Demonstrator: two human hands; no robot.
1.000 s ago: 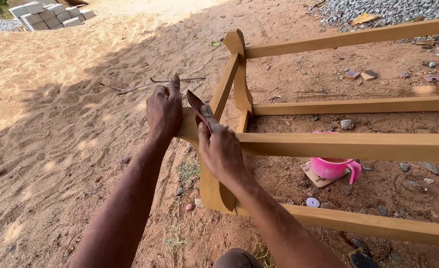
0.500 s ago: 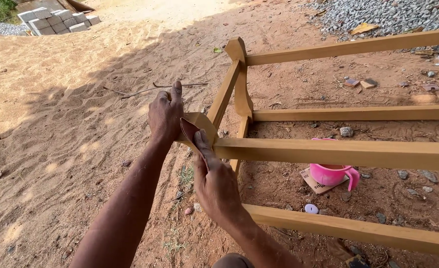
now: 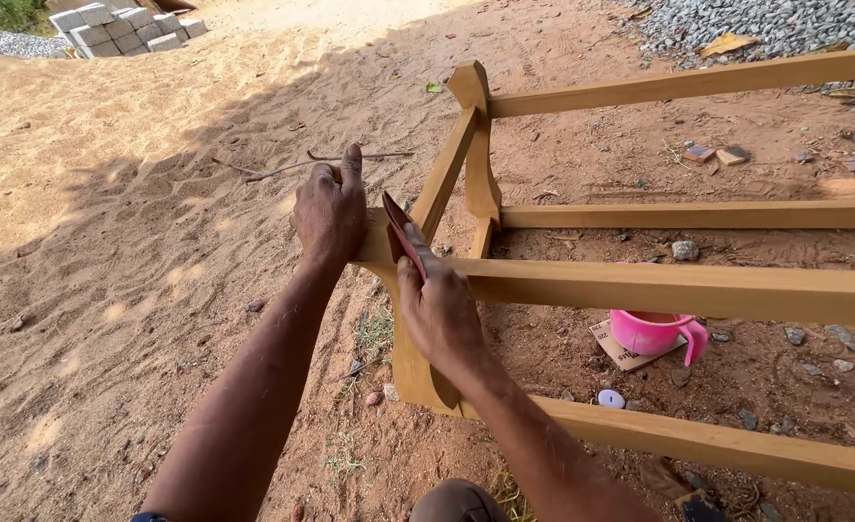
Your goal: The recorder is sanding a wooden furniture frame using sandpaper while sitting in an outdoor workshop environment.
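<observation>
Since half a second ago the right hand [image 3: 439, 307] has slid back up the curved end of the wooden frame [image 3: 640, 287], carrying its folded sheet of reddish-brown sandpaper [image 3: 400, 232] from the lower part of the curve to the top corner, while the left hand has hardly shifted. At far left a stack of grey paving blocks [image 3: 123, 27] sits on the sand, and a thin twig [image 3: 311, 161] lies on the ground just beyond the hands. The left hand [image 3: 331, 211] is closed over the near-left corner of the frame, fingers wrapped round it, steadying the wood. Just to its right, the right hand pinches the sandpaper between thumb and fingers and presses it against the curved end piece where the near rail meets it. Further right, under the rails, a pink plastic mug [image 3: 652, 332] stands on a scrap of cardboard [image 3: 617, 348], with a small white cap [image 3: 610, 398] near it; grey gravel [image 3: 746, 24] lies at far right. The frame looks evenly smooth and yellow; by my judgement the sanding is at this one corner, and how much wood is left to do cannot be told.
</observation>
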